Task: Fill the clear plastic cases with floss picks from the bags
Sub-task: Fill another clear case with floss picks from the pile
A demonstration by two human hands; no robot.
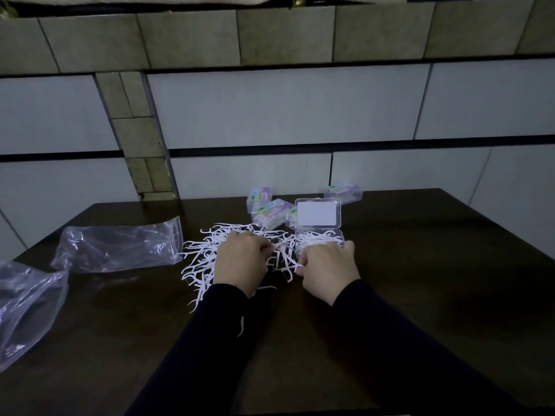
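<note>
Your left hand (240,259) sits on the heap of white floss picks (207,259) spread over the dark counter (420,280), its fingers curled down into the pile and pinching a few picks at its right edge. Your right hand (327,265) rests just in front of the open clear case (319,240), fingers curled under, with a pick or two caught at the fingertips; how firmly they are held is hard to tell in the dim light. The case lies right of the heap, touching its edge, its lid (318,214) standing upright behind a base already partly filled with picks. Behind it stand closed cases with coloured labels: one (259,197) farthest back on the left, one (270,214) just beside the open lid, and one (344,192) apart to the right near the wall. Two clear plastic bags lie to your left, one (120,246) flat beside the heap and another (27,307) crumpled at the counter's near left edge. Dark sleeves (390,340) cover both arms.
</note>
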